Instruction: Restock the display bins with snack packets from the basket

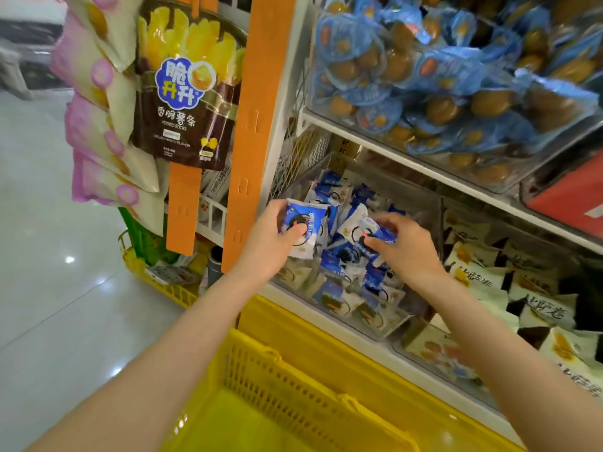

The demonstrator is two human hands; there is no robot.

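Observation:
A clear display bin [385, 331] on the lower shelf holds several blue-and-white snack packets. My left hand [270, 239] grips one blue-and-white packet [305, 223] above the bin's left side. My right hand [406, 246] pinches another blue-and-white packet [375, 231] over the middle of the bin. A yellow basket [293, 380] sits low in front of the shelf, under my forearms; the part of its inside that shows is bare.
The upper shelf bin [456, 93] is full of blue-wrapped brown snacks. To the right, another bin [509, 288] holds white and black packets. Orange hanging strips [251, 125] carry a brown potato-stick bag [182, 89] at left. A second yellow basket [160, 278] stands on the floor.

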